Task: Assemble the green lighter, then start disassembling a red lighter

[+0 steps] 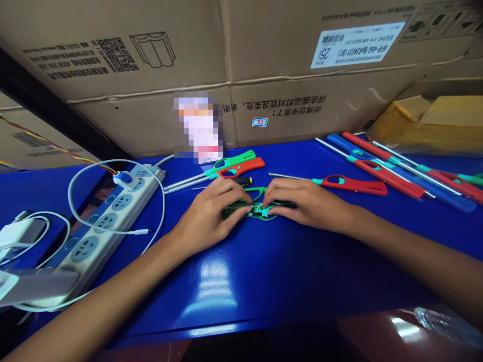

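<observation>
"Standing behind everything, what is the largest thing?"

"It is a cardboard box (271, 55), with its Chinese text printed upside down to us."

"And below it?"

"A glossy blue table (287, 281). On its left part lies a long power strip (100, 221), with white cables around it."

"Which lighters do you see?"

"Several, all of the long-neck kind. At the right lies a group of red and blue lighters (396, 180), partly overlapping. Behind the right hand (302, 198), one separate red lighter (364, 185) points its metal tube to the left. Behind the left hand (215, 203) there is a pair — a green lighter (239, 158) and a red one, side by side."

"How are the fingers of both hands?"

"They are bent, not spread. The left thumb and forefinger pinch the left end of a green lighter body (258, 217). The right thumb and forefinger pinch its other end, from the opposite side."

"Where is this body exactly?"

"Between the two hands, low over the table, near the middle. Its inner parts are showing. Whether it touches the table, I cannot tell."

"Anything smaller?"

"Yes — a screwdriver (246, 181) with black and yellow handle, just behind the left fingers. The smallest is a turquoise part (267, 212) on the green body, beside the right fingertips."
</observation>
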`<act>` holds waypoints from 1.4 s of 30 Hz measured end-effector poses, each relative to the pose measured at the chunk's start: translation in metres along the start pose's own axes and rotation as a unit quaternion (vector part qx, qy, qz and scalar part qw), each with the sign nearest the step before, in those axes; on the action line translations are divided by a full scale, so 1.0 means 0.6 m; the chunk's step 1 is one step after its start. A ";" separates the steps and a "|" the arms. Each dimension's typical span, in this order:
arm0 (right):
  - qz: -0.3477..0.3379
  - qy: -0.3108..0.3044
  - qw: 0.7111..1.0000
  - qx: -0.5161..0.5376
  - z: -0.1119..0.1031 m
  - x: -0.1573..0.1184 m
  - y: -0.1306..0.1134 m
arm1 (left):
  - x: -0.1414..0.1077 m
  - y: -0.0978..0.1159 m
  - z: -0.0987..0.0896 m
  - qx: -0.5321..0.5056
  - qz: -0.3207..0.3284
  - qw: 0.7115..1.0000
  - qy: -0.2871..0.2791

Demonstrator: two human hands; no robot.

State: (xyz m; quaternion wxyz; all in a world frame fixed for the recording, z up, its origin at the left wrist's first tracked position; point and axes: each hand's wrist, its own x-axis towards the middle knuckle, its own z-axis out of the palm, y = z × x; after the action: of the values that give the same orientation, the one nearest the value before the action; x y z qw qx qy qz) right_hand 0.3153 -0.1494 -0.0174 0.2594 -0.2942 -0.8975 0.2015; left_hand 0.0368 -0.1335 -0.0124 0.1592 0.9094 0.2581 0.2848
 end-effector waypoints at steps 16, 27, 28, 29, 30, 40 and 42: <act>0.006 0.005 1.000 0.009 0.001 -0.001 0.000 | -0.003 0.002 -0.011 0.102 0.041 0.991 -0.080; 0.016 -0.003 1.000 -0.004 -0.001 -0.001 -0.002 | -0.002 0.012 -0.024 0.140 0.034 0.980 -0.134; 0.017 -0.004 1.000 -0.005 -0.001 -0.001 -0.003 | -0.002 0.013 -0.022 0.151 0.032 0.979 -0.134; 0.018 -0.005 1.000 -0.004 -0.002 -0.001 -0.004 | -0.003 0.013 -0.021 0.161 0.031 0.978 -0.130; 0.018 -0.006 1.000 -0.004 -0.002 -0.001 -0.005 | -0.003 0.013 -0.021 0.171 0.031 0.977 -0.124; 0.025 0.000 1.000 -0.006 -0.002 -0.001 -0.009 | -0.005 0.019 -0.026 0.129 0.026 0.983 -0.124; 0.028 0.006 1.000 -0.002 -0.002 0.001 -0.010 | -0.007 0.016 -0.019 0.115 0.022 0.988 -0.101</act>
State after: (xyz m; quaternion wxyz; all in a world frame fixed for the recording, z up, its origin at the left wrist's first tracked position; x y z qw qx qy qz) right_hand 0.3133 -0.1533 -0.0134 0.2581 -0.3209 -0.8877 0.2057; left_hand 0.0305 -0.1422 -0.0011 0.0723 0.9512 0.2517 0.1630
